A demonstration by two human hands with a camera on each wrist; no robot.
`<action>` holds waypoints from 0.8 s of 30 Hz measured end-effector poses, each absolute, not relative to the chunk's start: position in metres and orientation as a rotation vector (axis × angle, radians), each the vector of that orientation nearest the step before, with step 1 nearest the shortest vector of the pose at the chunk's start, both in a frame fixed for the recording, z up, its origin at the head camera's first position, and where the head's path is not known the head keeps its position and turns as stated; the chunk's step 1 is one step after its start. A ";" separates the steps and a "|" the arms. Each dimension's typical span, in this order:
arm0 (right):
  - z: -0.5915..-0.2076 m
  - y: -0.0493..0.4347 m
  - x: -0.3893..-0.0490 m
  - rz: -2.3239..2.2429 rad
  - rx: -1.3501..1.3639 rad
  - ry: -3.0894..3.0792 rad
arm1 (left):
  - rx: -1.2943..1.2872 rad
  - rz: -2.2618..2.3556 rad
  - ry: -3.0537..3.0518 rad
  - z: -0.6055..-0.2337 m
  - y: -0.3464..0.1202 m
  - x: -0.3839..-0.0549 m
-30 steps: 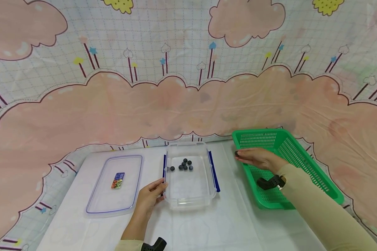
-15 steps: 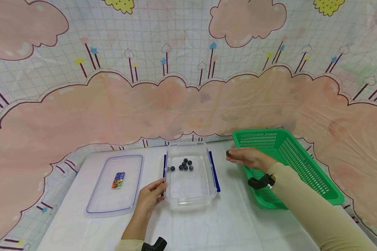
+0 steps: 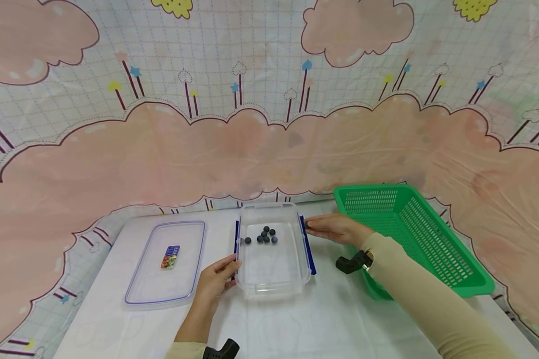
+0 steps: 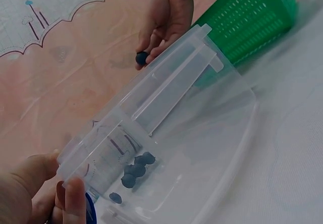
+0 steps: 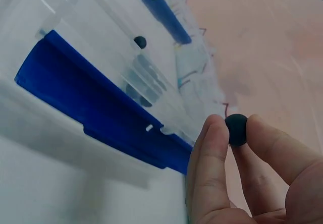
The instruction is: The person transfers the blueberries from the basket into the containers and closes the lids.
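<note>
My right hand (image 3: 339, 229) pinches one dark blueberry (image 5: 237, 129) between thumb and fingertips, just outside the right side of a clear plastic box (image 3: 274, 288). In the left wrist view the held blueberry (image 4: 142, 58) shows beyond the box's far wall. Several more blueberries (image 3: 266, 239) lie on the box floor towards the back, one apart near the left wall. With thumb and fingers, my left hand (image 3: 215, 276) grips the box's left edge. Blue locking flaps (image 5: 96, 100) hang folded out along both long sides.
A green perforated basket (image 3: 431, 244) stands to the right, partly behind my right forearm. On the left lies a clear lid (image 3: 150, 291) with a blue seal and a colourful label (image 3: 170, 257). White cloth covers the table (image 3: 332, 324); a patterned curtain (image 3: 251, 154) rises behind.
My right hand has moved left with the blueberry, from over the basket's edge to beside the box's right flap. The left hand and the box have stayed put.
</note>
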State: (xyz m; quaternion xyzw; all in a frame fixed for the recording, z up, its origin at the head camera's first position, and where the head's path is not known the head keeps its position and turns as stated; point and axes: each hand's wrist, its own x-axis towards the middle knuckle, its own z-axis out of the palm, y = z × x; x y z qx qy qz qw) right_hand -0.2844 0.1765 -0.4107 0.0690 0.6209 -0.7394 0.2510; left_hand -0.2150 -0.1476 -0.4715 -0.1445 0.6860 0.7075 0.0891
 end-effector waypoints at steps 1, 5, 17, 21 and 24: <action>-0.412 0.174 -0.285 -2.014 0.193 1.683 | -0.424 2.108 2.044 -0.471 -0.148 -0.215; -0.414 0.164 -0.287 -2.028 0.252 1.637 | -0.411 2.106 2.062 -0.472 -0.148 -0.214; -0.406 0.137 -0.299 -1.983 0.362 1.668 | -0.411 2.083 2.086 -0.474 -0.148 -0.211; -0.405 0.123 -0.304 -1.935 0.371 1.729 | -0.411 2.085 2.080 -0.475 -0.148 -0.211; -0.407 0.112 -0.309 -1.895 0.343 1.801 | -0.409 2.090 2.076 -0.475 -0.148 -0.211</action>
